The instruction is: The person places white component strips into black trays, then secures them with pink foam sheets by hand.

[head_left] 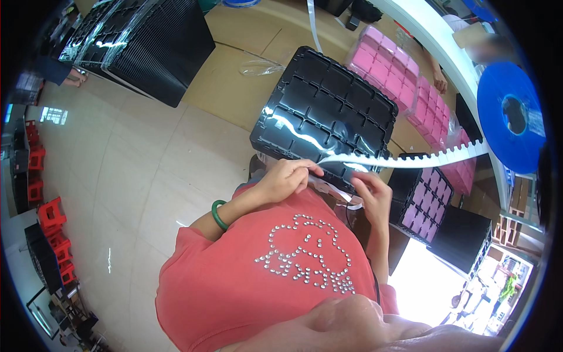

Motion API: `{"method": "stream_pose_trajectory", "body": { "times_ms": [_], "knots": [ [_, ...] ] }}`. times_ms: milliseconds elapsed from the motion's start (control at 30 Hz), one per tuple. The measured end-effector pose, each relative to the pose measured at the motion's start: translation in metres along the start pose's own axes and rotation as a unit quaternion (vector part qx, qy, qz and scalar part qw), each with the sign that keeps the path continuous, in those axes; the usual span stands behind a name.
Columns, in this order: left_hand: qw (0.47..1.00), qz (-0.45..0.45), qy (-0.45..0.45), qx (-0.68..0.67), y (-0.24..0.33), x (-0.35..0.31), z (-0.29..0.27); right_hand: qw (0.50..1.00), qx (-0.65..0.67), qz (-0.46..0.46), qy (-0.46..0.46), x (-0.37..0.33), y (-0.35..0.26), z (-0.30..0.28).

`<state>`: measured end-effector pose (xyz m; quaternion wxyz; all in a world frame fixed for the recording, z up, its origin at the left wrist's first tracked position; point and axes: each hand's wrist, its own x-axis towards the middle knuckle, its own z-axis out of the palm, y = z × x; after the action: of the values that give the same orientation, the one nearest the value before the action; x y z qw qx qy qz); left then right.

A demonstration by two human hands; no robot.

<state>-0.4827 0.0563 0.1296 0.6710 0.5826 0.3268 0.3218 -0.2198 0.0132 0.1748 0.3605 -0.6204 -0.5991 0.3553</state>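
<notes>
A white strip with a row of small raised tabs (410, 161) stretches from a blue reel (509, 117) at the right toward my hands. Its near end is pinched in the closed fingers of my left hand (287, 180), which has a green bangle (219, 215) on the wrist. Just below the strip, my right hand (373, 196) is half curled, thumb and forefinger apart, with nothing visible between them. In front of both hands lies a black plastic tray (328, 102) divided into several compartments. A thin white ribbon (337, 192) hangs between my hands, partly hidden.
Pink blocks in clear packs (384, 64) line the tray's right side. A second black tray (425, 202) holds pink pieces. Stacked black trays (158, 50) stand at the far left, on brown cardboard (234, 76). Another person's hand (440, 81) is beyond the white frame (434, 38).
</notes>
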Motion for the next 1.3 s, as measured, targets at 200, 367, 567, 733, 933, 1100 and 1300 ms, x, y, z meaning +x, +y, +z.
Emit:
{"method": "stream_pose_trajectory", "body": {
  "times_ms": [200, 367, 567, 733, 933, 1100, 1300],
  "knots": [
    [0.981, -0.030, -0.069, -0.181, 0.003, 0.002, 0.008, 0.961, 0.222, 0.111, -0.124, 0.035, -0.008, 0.041],
    [0.991, -0.011, -0.033, -0.130, -0.002, 0.002, 0.013, 0.950, 0.247, 0.112, -0.152, 0.033, 0.006, 0.035],
    [0.990, -0.018, -0.027, -0.141, 0.002, 0.002, 0.009, 1.000, -0.011, -0.010, -0.018, 0.073, 0.036, -0.024],
    [0.981, -0.022, -0.104, -0.163, 0.006, 0.002, 0.021, 0.948, -0.301, -0.084, 0.063, 0.169, 0.067, -0.079],
    [0.974, -0.059, -0.163, -0.144, 0.008, 0.003, 0.027, 0.880, -0.467, -0.079, 0.033, 0.230, 0.094, -0.090],
    [0.973, -0.077, -0.160, -0.148, 0.008, 0.005, 0.025, 0.902, -0.431, -0.028, 0.015, 0.246, 0.101, -0.090],
    [0.975, -0.080, -0.167, -0.125, 0.007, 0.012, 0.028, 0.858, -0.501, -0.104, 0.051, 0.240, 0.105, -0.075]
  ]
}}
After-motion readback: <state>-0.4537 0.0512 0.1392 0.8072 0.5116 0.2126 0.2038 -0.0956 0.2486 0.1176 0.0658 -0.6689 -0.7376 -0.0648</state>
